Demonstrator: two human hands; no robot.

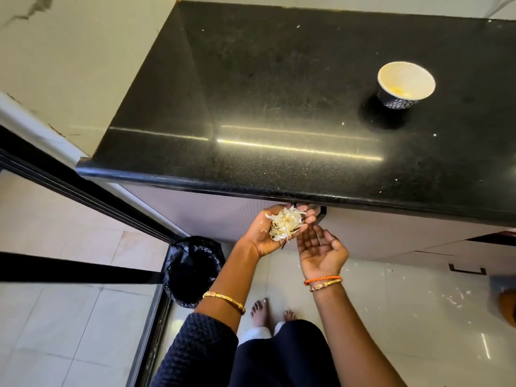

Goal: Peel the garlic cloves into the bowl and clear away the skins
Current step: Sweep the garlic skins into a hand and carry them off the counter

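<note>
The person stands at the front edge of the black tabletop (279, 107), both hands held just below and in front of that edge, palms turned up. The left hand (275, 233) is cupped, its fingers curled up around a loose heap of pale garlic skins (285, 223) that sits in the palm and reaches to the fingertips. The right hand (321, 248) lies just beside it, lower and to the right, fingers relaxed and spread with nothing in the palm; its fingertips come up to the underside of the heap, near or touching the left hand's fingers.

The bowl (406, 83) stands well apart from both hands, on the tabletop toward its right back part, white inside with a dark patterned outer wall and something yellowish at its bottom. A few small white flecks lie scattered on the tabletop near the bowl and toward the right edge.

On the floor (391, 303), a bin lined with a black bag (192, 272) stands to the left of the left forearm, below the hands. More white skin scraps lie on the floor to the right.
</note>
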